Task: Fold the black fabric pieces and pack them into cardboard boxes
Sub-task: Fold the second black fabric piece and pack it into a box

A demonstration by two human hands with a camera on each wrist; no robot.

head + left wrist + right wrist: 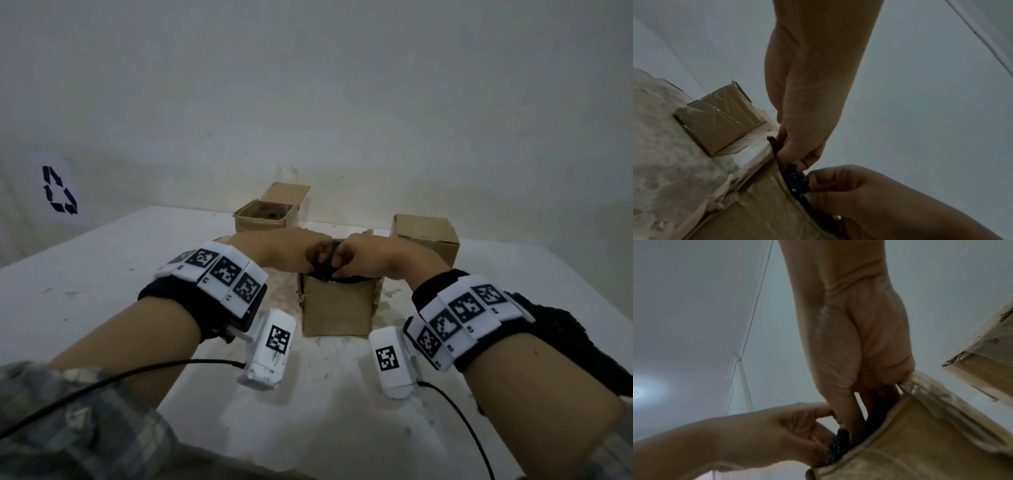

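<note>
An open cardboard box stands in the middle of the white table. A bunched black fabric piece sits at its mouth, partly inside. My left hand and right hand meet over the opening, and both pinch the fabric with curled fingers. In the left wrist view my left hand grips the fabric against the box wall. In the right wrist view my right hand reaches down into the box beside the fabric. Most of the fabric is hidden by my hands and the box.
An open box with something inside stands at the back left. A closed box stands at the back right. More black knitted fabric lies at the table's right edge under my right forearm. A white wall rises just behind the table.
</note>
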